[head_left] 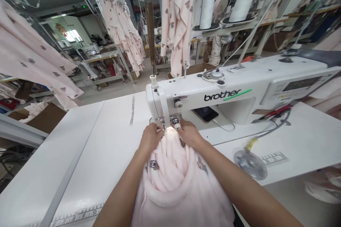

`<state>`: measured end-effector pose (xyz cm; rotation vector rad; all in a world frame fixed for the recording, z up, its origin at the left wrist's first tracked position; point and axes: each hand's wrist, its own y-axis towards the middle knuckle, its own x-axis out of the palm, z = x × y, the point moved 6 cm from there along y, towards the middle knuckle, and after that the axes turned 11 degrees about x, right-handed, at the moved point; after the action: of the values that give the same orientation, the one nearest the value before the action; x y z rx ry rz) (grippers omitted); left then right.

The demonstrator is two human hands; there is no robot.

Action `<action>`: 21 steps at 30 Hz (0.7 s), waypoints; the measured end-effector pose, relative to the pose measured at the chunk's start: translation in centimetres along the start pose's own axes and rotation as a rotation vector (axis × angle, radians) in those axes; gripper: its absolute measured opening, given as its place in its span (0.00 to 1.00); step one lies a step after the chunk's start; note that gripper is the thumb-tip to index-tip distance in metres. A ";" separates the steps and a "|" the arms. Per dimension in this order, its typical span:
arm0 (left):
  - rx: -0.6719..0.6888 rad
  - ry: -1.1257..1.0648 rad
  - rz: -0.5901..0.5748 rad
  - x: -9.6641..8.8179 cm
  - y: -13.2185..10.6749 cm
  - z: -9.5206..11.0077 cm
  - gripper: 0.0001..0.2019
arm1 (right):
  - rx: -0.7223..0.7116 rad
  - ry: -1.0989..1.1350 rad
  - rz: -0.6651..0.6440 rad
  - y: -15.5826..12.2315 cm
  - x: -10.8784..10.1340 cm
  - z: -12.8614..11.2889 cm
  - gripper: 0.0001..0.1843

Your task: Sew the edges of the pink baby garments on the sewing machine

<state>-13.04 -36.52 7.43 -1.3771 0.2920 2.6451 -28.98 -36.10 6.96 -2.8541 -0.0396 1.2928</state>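
A pale pink fleece garment (170,170) printed with small bears hangs off the table's front edge, its upper part bunched under the needle area of a white Brother sewing machine (183,92). My left hand (152,136) pinches the cloth just left of the lit presser foot (165,127). On the other side, my right hand (189,133) grips the same cloth, its fingertips partly hidden behind the machine head's knob. Folds of fabric gather between my forearms. Where the cloth meets the needle is too small to make out.
A phone (205,113) with a white cable lies under the machine arm. Right of it are a round clear dish (250,165) and red-handled tool (278,111). Thread cones (243,1) stand behind. Pink garments (122,32) hang beyond the white table (112,142).
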 end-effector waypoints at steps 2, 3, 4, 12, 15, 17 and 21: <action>-0.016 -0.028 -0.007 0.1 0.0 -0.2 0.06 | 0.004 0.007 -0.007 0.0 0.0 0.0 0.14; -0.025 -0.044 -0.014 0.2 0.0 -0.3 0.07 | 0.005 0.008 -0.010 0.0 0.1 0.1 0.15; -0.033 -0.062 -0.021 0.3 -0.1 -0.5 0.07 | 0.004 0.010 -0.011 0.1 0.1 0.1 0.15; -0.002 -0.153 0.038 0.0 -0.7 -0.3 0.08 | -0.116 0.049 -0.045 -0.1 0.7 -0.1 0.14; 0.013 -0.178 0.070 -0.3 -0.9 0.4 0.08 | -0.133 0.041 -0.029 0.1 0.8 -0.4 0.10; 0.012 -0.212 0.075 -0.6 -1.1 0.8 0.09 | -0.144 0.036 -0.024 0.3 0.9 -0.6 0.08; -0.050 -0.380 -0.013 -1.3 -3.2 1.0 0.15 | -0.176 0.034 -0.098 -1.0 1.3 -1.2 0.08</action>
<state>-12.37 -33.20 8.68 -0.8540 0.1702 2.8429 -27.23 -35.11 6.85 -2.9735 -0.3041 1.2828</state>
